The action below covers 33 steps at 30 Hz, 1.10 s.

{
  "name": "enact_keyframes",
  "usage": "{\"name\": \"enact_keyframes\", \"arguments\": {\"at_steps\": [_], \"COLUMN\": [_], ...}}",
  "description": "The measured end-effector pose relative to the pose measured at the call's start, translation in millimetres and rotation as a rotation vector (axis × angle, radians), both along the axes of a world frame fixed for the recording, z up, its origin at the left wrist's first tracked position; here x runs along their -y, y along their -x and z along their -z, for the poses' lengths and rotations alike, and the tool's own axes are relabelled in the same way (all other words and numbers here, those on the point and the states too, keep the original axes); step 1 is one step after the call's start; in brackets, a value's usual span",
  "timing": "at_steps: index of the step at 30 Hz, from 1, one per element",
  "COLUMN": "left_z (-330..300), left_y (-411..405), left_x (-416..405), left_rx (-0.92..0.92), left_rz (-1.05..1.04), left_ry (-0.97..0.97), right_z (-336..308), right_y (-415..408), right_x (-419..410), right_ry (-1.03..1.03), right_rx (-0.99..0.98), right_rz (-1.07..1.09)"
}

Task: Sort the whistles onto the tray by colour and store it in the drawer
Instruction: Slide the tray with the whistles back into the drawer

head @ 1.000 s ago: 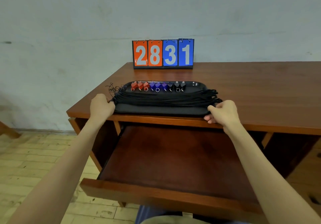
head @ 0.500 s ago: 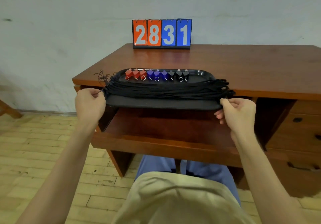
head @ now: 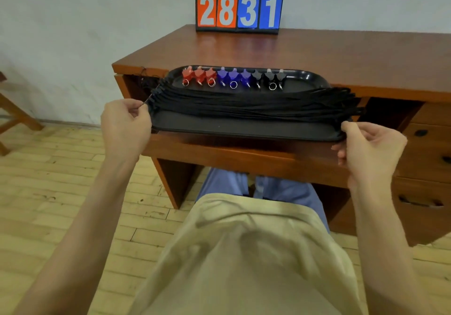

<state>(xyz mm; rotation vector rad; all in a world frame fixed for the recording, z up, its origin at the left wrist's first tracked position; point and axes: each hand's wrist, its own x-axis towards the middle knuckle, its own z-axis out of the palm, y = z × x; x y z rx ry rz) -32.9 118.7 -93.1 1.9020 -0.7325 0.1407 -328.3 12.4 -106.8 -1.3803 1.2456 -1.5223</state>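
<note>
The tray runs crosswise between the two grips, left hand and right hand each closed on one short end. It hangs over the open drawer, which lies just below and ahead; whistles sit along its far side.

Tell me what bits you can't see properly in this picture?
- Drawer inside: the head view shows only its front; the black tray covers the rest.
- Tray's middle: buried under the black cords.
- Right hand fingertips: curled under the tray's edge.
- Left hand: pinches something thin; too small to name.
- Desk: right end cut off by the picture edge.
- Whistles: too small for detail.
</note>
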Motion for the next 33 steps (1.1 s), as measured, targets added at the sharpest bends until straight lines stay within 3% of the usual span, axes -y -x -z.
{"name": "enact_keyframes", "arguments": {"at_steps": [19, 33], "left_z": [38.3, 56.1], "left_y": [4.1, -29.1], "left_x": [0.1, 66.5], "left_rx": [0.036, 0.136], "left_rz": [0.082, 0.166], "left_ry": [-0.057, -0.333], "right_z": [32.9, 41.5], "right_y": [10.4, -4.0], "right_x": [-6.0, 50.5], "right_ry": [-0.094, -0.164], "right_rx": [0.014, -0.301], "right_rz": [0.019, 0.023]}}
